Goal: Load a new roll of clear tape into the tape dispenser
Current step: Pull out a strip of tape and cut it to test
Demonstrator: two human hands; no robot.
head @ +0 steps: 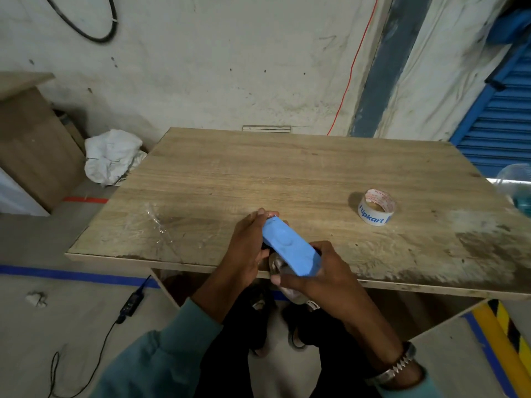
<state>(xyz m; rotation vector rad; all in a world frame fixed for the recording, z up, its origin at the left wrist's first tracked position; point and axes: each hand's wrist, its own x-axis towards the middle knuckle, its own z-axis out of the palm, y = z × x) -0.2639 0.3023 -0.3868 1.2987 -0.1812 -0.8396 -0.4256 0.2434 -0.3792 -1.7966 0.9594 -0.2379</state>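
A blue plastic tape dispenser (288,248) is held over the near edge of the wooden table (301,173), tilted with its far end up-left. My left hand (247,248) grips its upper end and left side. My right hand (319,271) wraps its lower end, thumb beneath. The underside of the dispenser is hidden by my fingers. A roll of clear tape (376,206) printed with blue "Flipkart" letters stands apart on the table, to the right of my hands.
A crumpled strip of clear film (156,222) lies on the table's left part. A clear plastic bottle (517,188) sits at the right edge. White cloth (112,156) and a wooden cabinet (34,139) stand left of the table. A cable (126,308) runs across the floor.
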